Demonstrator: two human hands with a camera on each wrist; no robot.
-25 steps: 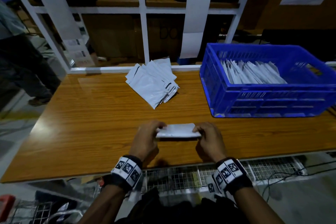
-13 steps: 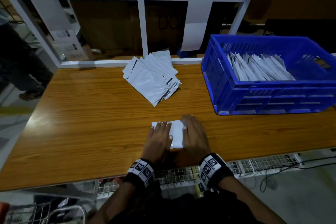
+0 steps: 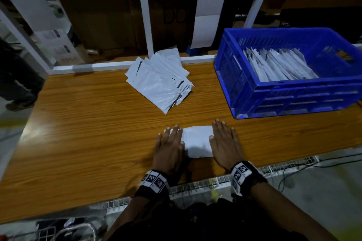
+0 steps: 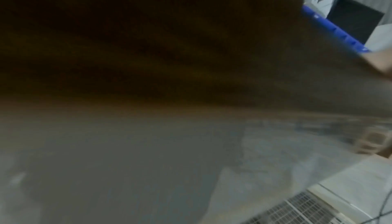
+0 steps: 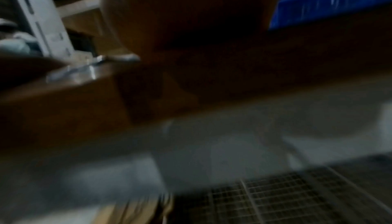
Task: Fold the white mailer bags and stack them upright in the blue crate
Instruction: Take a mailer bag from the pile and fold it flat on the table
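Observation:
A folded white mailer bag (image 3: 196, 141) lies flat near the front edge of the wooden table (image 3: 88, 133). My left hand (image 3: 170, 143) presses on its left end with straight fingers. My right hand (image 3: 225, 141) lies flat along its right end, fingers spread. A loose pile of unfolded white mailer bags (image 3: 160, 82) sits at the back middle of the table. The blue crate (image 3: 293, 94) stands at the right and holds several folded bags (image 3: 278, 66) leaning upright in a row. Both wrist views are dark and blurred; a blue strip of the crate (image 4: 333, 29) shows in the left one.
A white frame with posts (image 3: 145, 21) and hanging paper strips (image 3: 207, 6) runs behind the table. A person's legs (image 3: 17, 84) are at the far left beside the table. Wire mesh (image 3: 195, 186) lies under the front edge, with cables (image 3: 313, 164) at the right.
The hands went from holding the bag up by its ends to pressing it on the table. Since half a second ago they have slid apart across the folded bag.

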